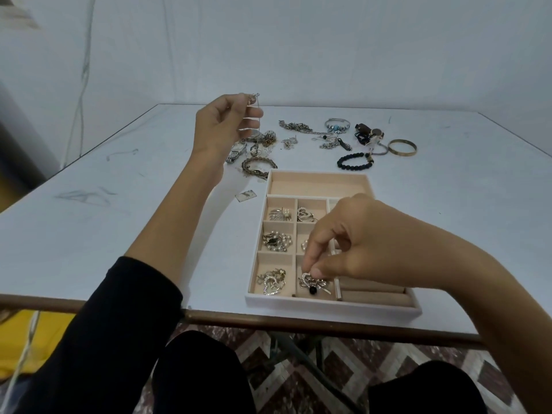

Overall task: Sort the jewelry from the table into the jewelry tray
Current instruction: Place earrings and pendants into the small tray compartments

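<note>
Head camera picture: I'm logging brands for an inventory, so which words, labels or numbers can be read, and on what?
No text can be read anywhere.
The small card on the table beside the jewelry tray: a faint mark, too blurred to read.

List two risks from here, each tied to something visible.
The left hand pinches a thin silver piece in mid-air; it may slip into the loose pile. The right hand pinches a brooch in the jewelry tray, which sits near the table edge; a nudge might push it off.
</note>
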`<action>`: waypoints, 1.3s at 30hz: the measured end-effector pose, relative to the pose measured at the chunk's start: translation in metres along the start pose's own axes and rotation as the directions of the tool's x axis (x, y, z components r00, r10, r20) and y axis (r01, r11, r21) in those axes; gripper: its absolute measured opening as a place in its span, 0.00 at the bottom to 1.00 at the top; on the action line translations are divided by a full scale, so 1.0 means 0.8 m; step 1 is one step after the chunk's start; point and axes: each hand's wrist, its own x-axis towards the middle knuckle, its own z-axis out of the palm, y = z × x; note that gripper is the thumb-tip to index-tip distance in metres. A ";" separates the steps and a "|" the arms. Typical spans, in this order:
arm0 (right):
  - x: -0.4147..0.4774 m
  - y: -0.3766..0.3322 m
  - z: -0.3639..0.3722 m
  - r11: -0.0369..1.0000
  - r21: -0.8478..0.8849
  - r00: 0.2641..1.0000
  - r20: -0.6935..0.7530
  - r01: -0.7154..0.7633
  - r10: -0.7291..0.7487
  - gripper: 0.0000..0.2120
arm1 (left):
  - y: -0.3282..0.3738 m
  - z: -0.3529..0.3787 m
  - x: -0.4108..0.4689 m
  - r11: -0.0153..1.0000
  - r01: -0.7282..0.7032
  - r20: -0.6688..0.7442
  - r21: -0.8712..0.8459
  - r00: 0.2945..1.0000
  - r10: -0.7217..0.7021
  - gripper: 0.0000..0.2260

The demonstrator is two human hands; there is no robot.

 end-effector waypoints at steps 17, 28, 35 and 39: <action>-0.025 0.027 0.037 0.991 0.074 0.898 -0.435 0.108 -0.065 0.05 | 0.015 0.011 -0.023 0.992 0.041 0.098 -0.120 0.995 -0.029 0.07; -0.057 0.092 0.039 0.893 -0.088 0.821 -0.442 -0.441 0.362 0.25 | 0.029 0.008 -0.033 0.981 0.046 0.121 -0.188 0.992 -0.024 0.07; -0.055 0.090 0.038 0.756 -0.335 0.824 -0.305 -0.563 0.478 0.25 | 0.047 0.007 -0.066 0.962 0.078 0.174 -0.262 0.984 -0.033 0.05; -0.055 0.090 0.038 0.768 -0.314 0.824 -0.317 -0.558 0.469 0.25 | 0.063 0.004 -0.095 0.948 0.107 0.247 -0.299 0.968 -0.032 0.04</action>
